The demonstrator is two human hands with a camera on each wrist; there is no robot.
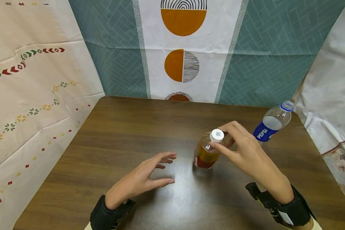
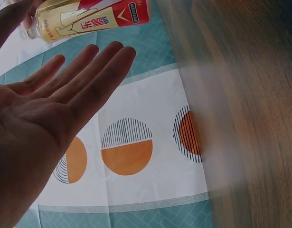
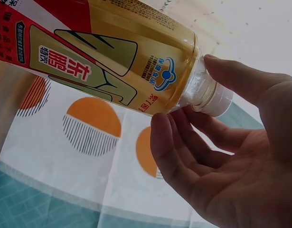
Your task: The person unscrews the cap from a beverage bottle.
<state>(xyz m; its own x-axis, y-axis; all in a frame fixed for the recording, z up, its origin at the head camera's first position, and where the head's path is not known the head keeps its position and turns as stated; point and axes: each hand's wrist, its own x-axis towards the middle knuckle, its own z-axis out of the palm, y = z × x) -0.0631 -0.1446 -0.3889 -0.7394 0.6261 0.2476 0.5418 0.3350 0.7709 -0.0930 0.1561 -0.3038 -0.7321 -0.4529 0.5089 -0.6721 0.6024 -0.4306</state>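
Observation:
A drink bottle (image 1: 205,156) with a white cap (image 1: 217,135) and a gold and red label stands on the table, right of the middle. Thumb and fingers of my right hand (image 1: 244,153) pinch it around the clear shoulder, just below the cap; the right wrist view shows this grip on the bottle (image 3: 112,57) closely. To the left of the bottle, my left hand (image 1: 145,177) hovers over the table with fingers extended and thumb apart, holding nothing. Its palm (image 2: 36,128) faces the bottle's side in the left wrist view.
A clear Pepsi bottle (image 1: 271,123) with a blue label and blue neck ring stands behind my right hand, near the table's right edge. The brown wooden table (image 1: 126,124) borders hanging patterned cloths (image 1: 112,64) at the back and both sides.

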